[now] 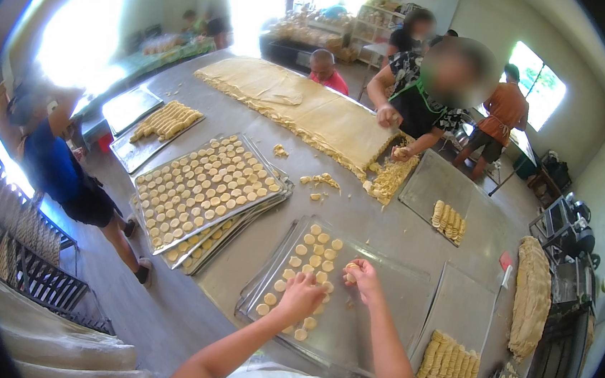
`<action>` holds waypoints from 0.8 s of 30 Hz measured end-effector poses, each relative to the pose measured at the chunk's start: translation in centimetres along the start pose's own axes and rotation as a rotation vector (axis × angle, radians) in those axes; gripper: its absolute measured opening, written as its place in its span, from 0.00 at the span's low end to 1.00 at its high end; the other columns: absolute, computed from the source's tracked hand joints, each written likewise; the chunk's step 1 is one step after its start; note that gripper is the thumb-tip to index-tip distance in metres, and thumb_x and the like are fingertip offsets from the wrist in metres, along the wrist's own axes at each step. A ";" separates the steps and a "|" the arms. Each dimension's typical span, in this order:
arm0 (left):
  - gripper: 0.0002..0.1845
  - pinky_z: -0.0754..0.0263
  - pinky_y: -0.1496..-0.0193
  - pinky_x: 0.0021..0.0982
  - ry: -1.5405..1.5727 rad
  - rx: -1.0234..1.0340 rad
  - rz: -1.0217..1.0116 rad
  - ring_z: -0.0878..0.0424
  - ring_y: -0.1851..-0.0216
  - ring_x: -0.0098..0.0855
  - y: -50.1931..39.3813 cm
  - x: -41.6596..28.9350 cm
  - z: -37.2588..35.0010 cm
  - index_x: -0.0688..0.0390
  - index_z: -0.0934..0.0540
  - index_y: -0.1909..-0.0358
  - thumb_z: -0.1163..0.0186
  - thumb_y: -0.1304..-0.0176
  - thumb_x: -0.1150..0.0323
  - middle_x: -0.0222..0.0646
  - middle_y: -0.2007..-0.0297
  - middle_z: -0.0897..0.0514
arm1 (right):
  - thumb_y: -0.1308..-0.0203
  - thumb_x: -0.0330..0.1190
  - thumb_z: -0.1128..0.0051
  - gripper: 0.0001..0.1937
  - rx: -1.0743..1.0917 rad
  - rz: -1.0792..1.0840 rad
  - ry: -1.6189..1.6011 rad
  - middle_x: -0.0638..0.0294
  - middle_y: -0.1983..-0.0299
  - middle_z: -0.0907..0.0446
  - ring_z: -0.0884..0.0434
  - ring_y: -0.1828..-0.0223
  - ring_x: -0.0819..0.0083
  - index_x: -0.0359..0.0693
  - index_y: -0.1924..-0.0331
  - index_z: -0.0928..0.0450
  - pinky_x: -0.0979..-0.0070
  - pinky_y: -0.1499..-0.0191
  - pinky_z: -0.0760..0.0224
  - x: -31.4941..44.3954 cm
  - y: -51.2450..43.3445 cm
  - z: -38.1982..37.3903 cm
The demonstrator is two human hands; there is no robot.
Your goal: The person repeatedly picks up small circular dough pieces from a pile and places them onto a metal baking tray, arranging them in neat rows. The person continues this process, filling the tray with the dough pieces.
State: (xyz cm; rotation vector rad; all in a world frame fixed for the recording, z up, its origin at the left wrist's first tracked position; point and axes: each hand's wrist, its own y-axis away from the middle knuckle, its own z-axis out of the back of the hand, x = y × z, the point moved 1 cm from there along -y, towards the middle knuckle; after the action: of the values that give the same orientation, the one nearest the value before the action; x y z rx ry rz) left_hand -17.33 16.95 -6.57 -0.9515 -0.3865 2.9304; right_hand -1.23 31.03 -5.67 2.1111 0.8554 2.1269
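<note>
Before me lies a metal baking tray (396, 294) with rows of small round dough discs (301, 249) on its left part. My left hand (302, 298) is over these rows, its fingers bent down at the discs. Whether a piece is between its fingertips is hidden. My right hand (364, 282), just to the right of the rows, grips a small stack of dough pieces (350, 273) above the bare part of the tray. To the right, another tray (460, 300) bears a block of overlapping dough slices (449, 362) at its near end.
Stacked trays (210, 192) full of discs stand left on the metal table (241, 270). A long dough sheet (309, 114) spans the far side, where a co-worker (424, 91) handles dough scraps (390, 178). A dough log (530, 295) and a scraper (505, 261) lie right. Another person (61, 168) stands left.
</note>
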 end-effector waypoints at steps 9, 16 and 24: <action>0.12 0.33 0.49 0.47 -0.090 0.043 0.001 0.28 0.50 0.42 -1.8 -0.9 -0.8 0.39 0.14 0.53 0.36 0.38 0.58 0.33 0.56 0.23 | 0.44 0.31 0.31 0.13 0.032 0.225 0.600 0.58 0.62 0.17 0.17 0.63 0.69 0.37 0.56 0.19 0.70 0.59 0.22 0.8 -0.2 0.3; 0.13 0.33 0.50 0.45 0.025 -0.010 -0.008 0.28 0.51 0.41 -2.7 -0.4 -0.8 0.40 0.14 0.52 0.35 0.39 0.59 0.33 0.57 0.24 | 0.49 0.34 0.29 0.14 -0.079 0.363 0.701 0.53 0.60 0.15 0.16 0.57 0.61 0.39 0.59 0.15 0.68 0.52 0.24 1.1 -1.1 -0.8; 0.18 0.33 0.50 0.45 -0.088 -0.039 -0.039 0.27 0.50 0.41 -5.0 -0.1 -1.5 0.43 0.18 0.47 0.34 0.40 0.58 0.33 0.55 0.24 | 0.45 0.32 0.32 0.11 -0.096 0.467 0.800 0.51 0.61 0.15 0.15 0.58 0.58 0.39 0.58 0.15 0.66 0.54 0.23 1.6 -3.6 0.1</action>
State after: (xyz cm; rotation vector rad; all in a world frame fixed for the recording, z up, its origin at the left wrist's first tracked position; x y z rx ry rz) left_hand -16.59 22.11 -6.41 -0.8109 -0.4624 2.9466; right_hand -2.56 34.75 -5.66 1.4791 0.2425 3.2500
